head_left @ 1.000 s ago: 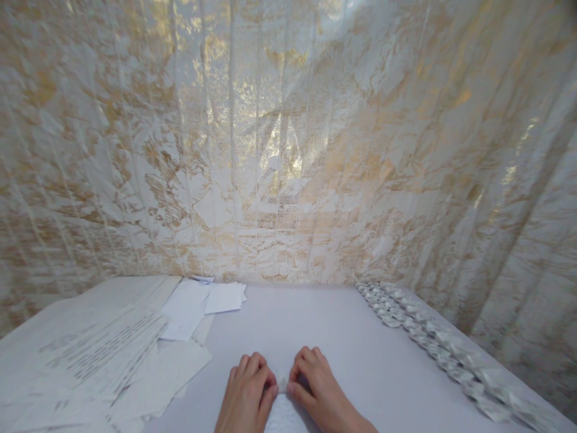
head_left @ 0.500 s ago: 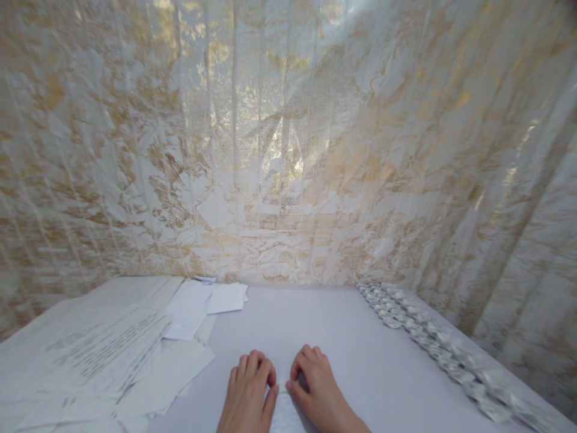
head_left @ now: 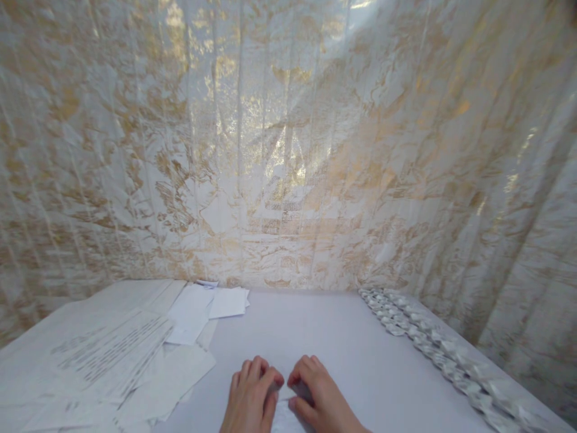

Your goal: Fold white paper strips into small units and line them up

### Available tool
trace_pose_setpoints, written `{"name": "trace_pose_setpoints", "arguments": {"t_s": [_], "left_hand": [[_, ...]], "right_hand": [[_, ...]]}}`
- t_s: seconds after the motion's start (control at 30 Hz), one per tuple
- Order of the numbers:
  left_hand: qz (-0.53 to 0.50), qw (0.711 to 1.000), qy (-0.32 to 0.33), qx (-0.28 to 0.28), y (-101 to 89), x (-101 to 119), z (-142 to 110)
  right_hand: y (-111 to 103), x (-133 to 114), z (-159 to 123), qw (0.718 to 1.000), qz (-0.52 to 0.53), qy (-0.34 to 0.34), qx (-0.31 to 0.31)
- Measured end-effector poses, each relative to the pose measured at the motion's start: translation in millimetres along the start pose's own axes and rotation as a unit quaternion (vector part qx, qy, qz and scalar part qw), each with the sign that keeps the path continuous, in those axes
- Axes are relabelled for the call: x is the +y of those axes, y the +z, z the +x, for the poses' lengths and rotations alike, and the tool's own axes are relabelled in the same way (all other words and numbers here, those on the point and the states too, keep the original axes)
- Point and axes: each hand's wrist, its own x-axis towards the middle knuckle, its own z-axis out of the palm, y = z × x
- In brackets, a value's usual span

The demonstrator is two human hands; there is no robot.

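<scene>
A piece of white paper (head_left: 283, 416) with faint lines on it lies on the table at the bottom middle, partly out of view. My left hand (head_left: 253, 394) is closed at its left side, thumb and forefinger on the paper's far edge. Opposite it, my right hand (head_left: 319, 394) is curled in the same way, thumb and forefinger at the right side of that edge. A small gap separates the two sets of fingertips, with a strip of paper showing between them.
Loose printed sheets (head_left: 108, 355) cover the left of the white table (head_left: 297, 319). Blank white papers (head_left: 189, 313) overlap them at the back. Rows of folded paper pieces (head_left: 442, 349) run along the right edge. A white and gold curtain (head_left: 288, 150) hangs behind.
Both forefingers have come closer together over the paper's far edge. The whole scene sits slightly lower and further right as the camera tilts.
</scene>
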Motion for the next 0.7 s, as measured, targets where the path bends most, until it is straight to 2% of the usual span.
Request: {"name": "trace_pose_setpoints", "arguments": {"t_s": [0.13,0.27,0.47,0.63,0.7], "left_hand": [[-0.029,0.999,0.015,0.014,3.2,-1.6,-0.2],[-0.053,0.998,0.004,0.014,1.9,-0.8,-0.3],[-0.183,0.983,-0.006,0.014,5.0,-3.2,-3.1],[-0.36,0.933,-0.003,-0.001,18.0,-9.8,-3.7],[-0.401,0.916,0.002,0.001,19.5,-11.5,-3.2]], "right_hand": [[4.8,-5.8,-0.1,0.998,-0.062,0.02,-0.001],[6.3,-7.6,-1.2,0.998,-0.062,0.017,-0.004],[13.6,-4.1,-2.8,0.995,0.085,0.047,0.022],[18.5,-4.3,-2.8,0.974,0.219,0.028,0.046],[19.4,-5.6,-2.7,0.967,0.251,0.027,0.045]]}}
